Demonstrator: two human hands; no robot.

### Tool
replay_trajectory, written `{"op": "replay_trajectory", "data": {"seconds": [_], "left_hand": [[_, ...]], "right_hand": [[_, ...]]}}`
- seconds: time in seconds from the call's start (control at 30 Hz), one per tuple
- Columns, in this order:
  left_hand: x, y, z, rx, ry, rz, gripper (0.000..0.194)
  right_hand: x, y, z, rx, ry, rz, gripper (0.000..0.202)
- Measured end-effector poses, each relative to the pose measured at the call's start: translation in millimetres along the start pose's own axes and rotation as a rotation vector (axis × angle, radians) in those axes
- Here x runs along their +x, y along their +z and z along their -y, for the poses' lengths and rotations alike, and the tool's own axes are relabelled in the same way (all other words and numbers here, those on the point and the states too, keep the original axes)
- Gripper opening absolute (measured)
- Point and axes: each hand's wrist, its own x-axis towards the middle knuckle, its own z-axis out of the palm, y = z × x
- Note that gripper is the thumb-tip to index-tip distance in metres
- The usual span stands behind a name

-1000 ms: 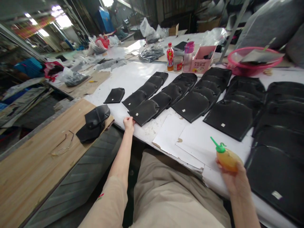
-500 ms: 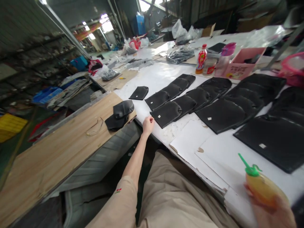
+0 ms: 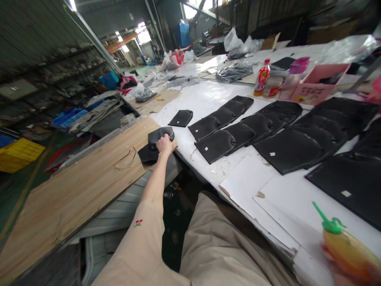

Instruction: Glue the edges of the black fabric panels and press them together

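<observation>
black piece (image 3: 154, 136) lies partly over a dark piece (image 3: 147, 154) on the wooden bench (image 3: 89, 178); the left hand's (image 3: 164, 145) fingers touch it, though whether they are clamped i cannot tell. the blurred right hand (image 3: 335, 267) has its fingers wrapped around a yellow bottle (image 3: 347, 246). similar pieces (image 3: 218, 145) line the white bench (image 3: 205, 95).
</observation>
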Motion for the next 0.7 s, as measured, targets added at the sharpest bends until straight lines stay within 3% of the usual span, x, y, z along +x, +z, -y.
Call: {"op": "replay_trajectory", "data": {"seconds": [0.07, 0.2, 0.4, 0.5, 0.6, 0.7], "left_hand": [[7.0, 1.0, 2.1, -0.009, -0.026, -0.010, 0.045], [17.4, 2.7, 2.7, -0.065, -0.045, -0.011, 0.048], [28.1, -3.5, 3.0, -0.173, -0.083, -0.083, 0.023], [34.1, -20.2, 5.4, -0.195, -0.105, -0.135, 0.025], [41.2, -44.0, 8.5, -0.199, -0.111, -0.230, 0.009], [48.4, -70.1, 7.9, -0.226, -0.083, -0.374, 0.029]], "right_hand": [[-5.9, 7.3, 4.6, -0.030, -0.023, -0.081, 0.041], [-15.2, 20.9, 13.6, -0.024, -0.007, -0.112, 0.039], [-22.0, 31.5, 24.1, 0.029, 0.058, -0.203, 0.033], [-24.6, 31.3, 25.8, 0.043, 0.074, -0.184, 0.035], [-24.1, 29.5, 24.2, 0.042, 0.045, -0.168, 0.036], [-20.8, 27.4, 22.0, 0.018, 0.036, -0.166, 0.034]]}}
